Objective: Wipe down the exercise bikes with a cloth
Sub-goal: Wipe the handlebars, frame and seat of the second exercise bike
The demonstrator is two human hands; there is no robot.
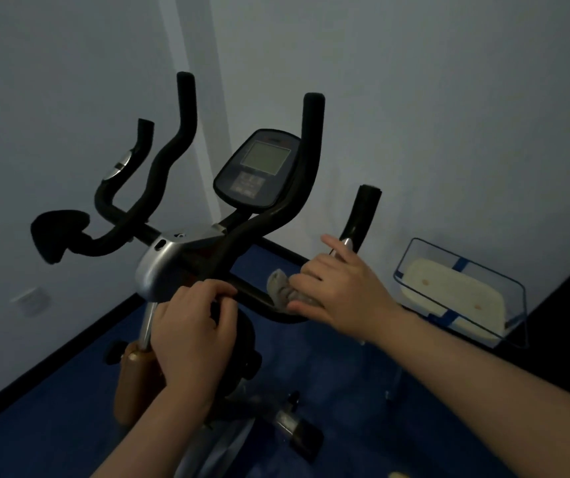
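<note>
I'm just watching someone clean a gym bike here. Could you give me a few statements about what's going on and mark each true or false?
1. The right hand presses a grey cloth on the handlebar. True.
2. The left hand hangs free in the air. False: it grips the handlebar near the silver clamp.
3. The console shows bright numbers. False: its screen looks blank.
4. A clear bin sits by the wall. True.

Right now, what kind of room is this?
Probably a small gym or workout corner: an exercise bike with a console and padded handlebars, blue floor, bare walls.
</note>
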